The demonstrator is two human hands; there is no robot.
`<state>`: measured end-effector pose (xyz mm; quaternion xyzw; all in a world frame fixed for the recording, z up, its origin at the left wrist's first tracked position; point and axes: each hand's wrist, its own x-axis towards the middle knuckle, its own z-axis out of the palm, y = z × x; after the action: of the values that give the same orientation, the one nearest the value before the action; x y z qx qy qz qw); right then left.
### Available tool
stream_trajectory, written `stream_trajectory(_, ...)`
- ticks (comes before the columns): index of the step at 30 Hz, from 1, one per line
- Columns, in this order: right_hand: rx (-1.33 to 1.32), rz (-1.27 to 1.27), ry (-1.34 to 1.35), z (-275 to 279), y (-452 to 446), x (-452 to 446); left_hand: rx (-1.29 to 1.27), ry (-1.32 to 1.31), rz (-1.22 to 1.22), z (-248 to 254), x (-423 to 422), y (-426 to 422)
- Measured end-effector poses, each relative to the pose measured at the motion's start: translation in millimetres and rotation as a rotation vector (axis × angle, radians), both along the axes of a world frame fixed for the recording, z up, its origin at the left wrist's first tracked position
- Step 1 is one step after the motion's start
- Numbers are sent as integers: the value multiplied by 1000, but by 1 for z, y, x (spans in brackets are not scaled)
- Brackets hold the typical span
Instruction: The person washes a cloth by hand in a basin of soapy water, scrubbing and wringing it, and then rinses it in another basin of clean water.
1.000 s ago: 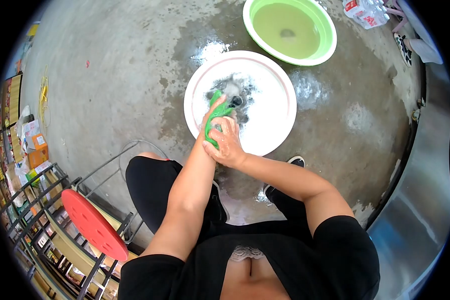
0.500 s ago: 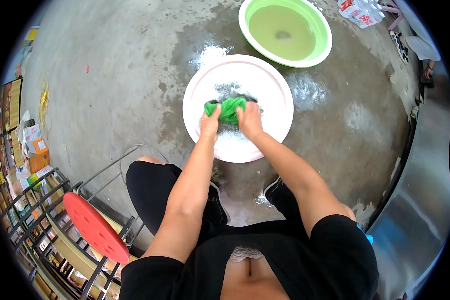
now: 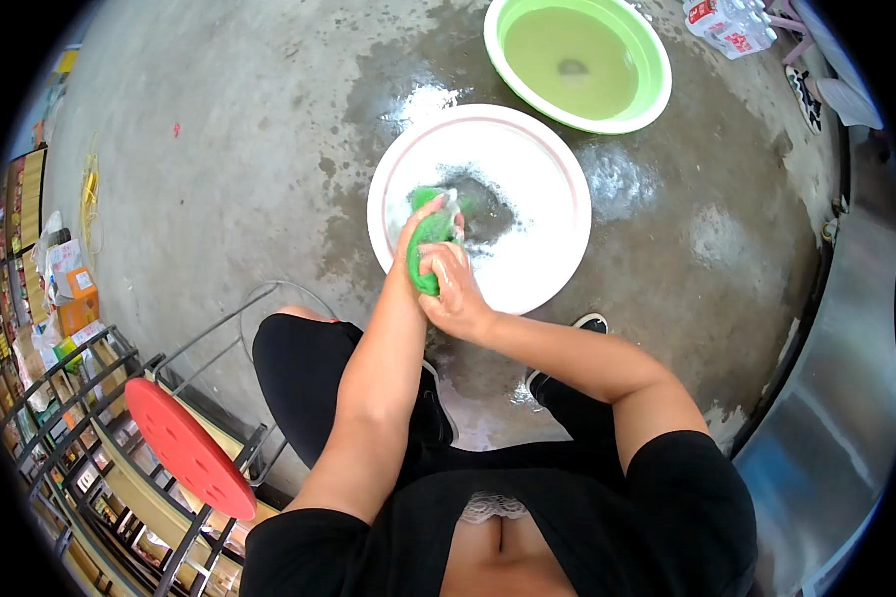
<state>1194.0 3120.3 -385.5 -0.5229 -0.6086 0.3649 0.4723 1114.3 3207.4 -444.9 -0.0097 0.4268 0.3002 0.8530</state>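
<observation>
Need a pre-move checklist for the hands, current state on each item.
1. Green cloth secured: ok, left hand and right hand both grip it.
2. Cloth over the white basin: ok, within its outline in this view.
3. Dark patch in that basin identified: cannot tell whether fabric or dirty water.
4. Green basin holds liquid: ok, though cloudy.
5. Floor dry around the basins: not ok, it is wet.

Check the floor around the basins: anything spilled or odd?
Apparently a spill: dark, shiny wet patches spread over the concrete floor around the white basin and green basin, while the floor farther left is paler.
</observation>
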Motion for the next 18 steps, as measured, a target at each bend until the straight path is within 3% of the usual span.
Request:
stream_trajectory(3, 16, -91, -159, 15, -1, -10, -32, 27, 71, 4, 3, -7)
stream_trajectory(4, 10, -96, -156, 8, 1, -9, -38, 96, 92, 1, 4, -11)
stream_trajectory(6, 105, -84, -224, -17, 12, 0, 47, -7, 148, 11, 12, -13)
stream_trajectory(8, 77, -52, -276, -32, 20, 14, 88, 79, 197, -30, 8, -16)
stream_trajectory(10, 122, 56, -548, -50, 34, 30, 389, 199, 232, -80, 2, -31)
stream_trajectory(11, 122, 55, -551, -53, 40, 37, 189, 228, 215, -53, 10, -26)
stream_trajectory(12, -100, -16, -377, -55, 46, 44, -10, 254, 195, -26, 18, -20)
stream_trajectory(13, -314, -90, -199, -56, 52, 52, 20, 278, 202, -11, 24, -15)
stream_trajectory(14, -310, -94, -200, -44, 59, 66, 24, 275, 198, -6, 23, -9)
stream_trajectory(16, -48, 49, -367, -22, 64, 98, 49, -35, 124, 5, 11, 3)
stream_trajectory(18, -30, 163, -415, -24, 61, 119, 161, 94, 168, 11, 6, 2)
